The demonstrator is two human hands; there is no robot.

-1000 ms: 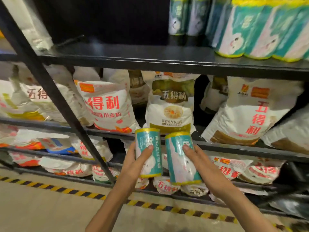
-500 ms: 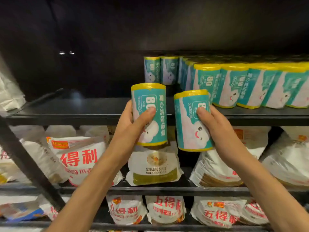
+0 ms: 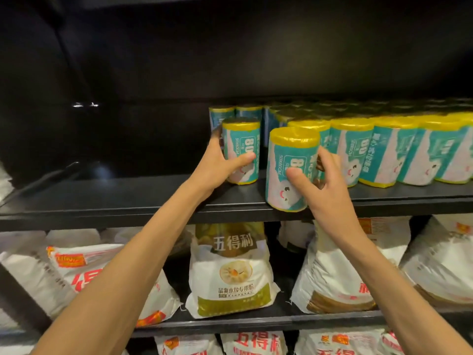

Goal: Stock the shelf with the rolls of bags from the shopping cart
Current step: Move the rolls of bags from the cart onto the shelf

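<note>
**A:** My left hand (image 3: 217, 165) is wrapped around one roll of bags (image 3: 241, 149), thumb across its front, fingers behind, and it's down on the top shelf (image 3: 128, 198) now, standing upright at about eleven o'clock from my other roll. Right hand (image 3: 325, 185) grips the second roll (image 3: 289, 170) the same way, thumb on the label, and that one sits right at the shelf's front lip.

**B:** So both have landed?

**A:** They look landed, yes. Half a second ago I had them both in the air, in front of the shelf edge; a second ago they were lower, down by the flour sacks (image 3: 230, 272). Now they're up on the board, just left of the stocked rows (image 3: 384, 149) running off towards three o'clock.

**B:** What does that do for the job?

**A:** Two more rolls nearly stocked, I'd say. Neither grip has let go yet. The right one's bottom edge is very close to the lip, so I reckon it wants a nudge towards twelve o'clock before I release. The cart isn't in view.
</note>
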